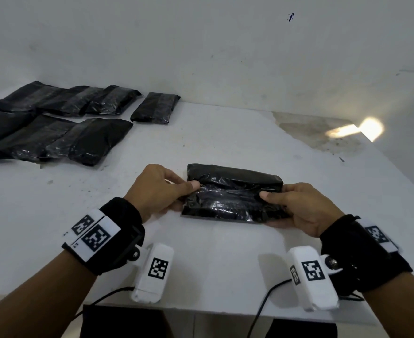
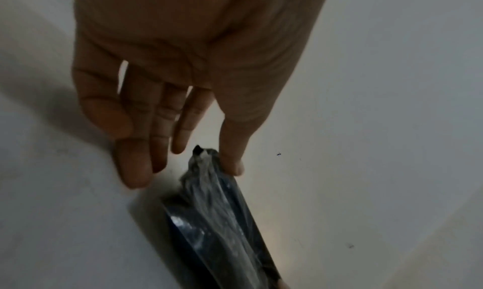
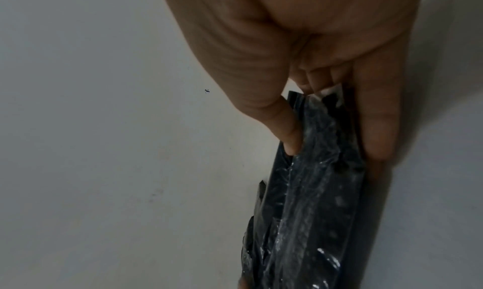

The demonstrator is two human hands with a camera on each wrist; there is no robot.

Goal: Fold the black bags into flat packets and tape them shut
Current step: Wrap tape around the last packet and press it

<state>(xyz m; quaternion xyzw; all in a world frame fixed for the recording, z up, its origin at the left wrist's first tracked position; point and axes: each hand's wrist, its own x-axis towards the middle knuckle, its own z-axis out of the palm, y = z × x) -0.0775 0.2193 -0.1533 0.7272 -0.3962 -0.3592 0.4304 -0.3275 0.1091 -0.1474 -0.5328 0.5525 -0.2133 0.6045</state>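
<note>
A black folded packet (image 1: 232,193) with a shiny clear tape strip along it lies crosswise on the white table (image 1: 213,259), between my hands. My left hand (image 1: 188,189) is at its left end. In the left wrist view the thumb tip presses the packet (image 2: 222,221) end, while the other fingers (image 2: 136,165) stay straight and apart from it, so the left hand (image 2: 206,157) grips nothing. My right hand (image 1: 270,208) pinches the right end, thumb on top and fingers underneath. The right wrist view shows that hand (image 3: 334,146) clamped on the packet (image 3: 308,210).
Several taped black packets (image 1: 54,123) lie in rows at the back left, and one more (image 1: 156,107) sits apart beside them. A white wall stands just behind the table. A stained patch (image 1: 310,128) and a spot of light (image 1: 362,129) mark the back right corner.
</note>
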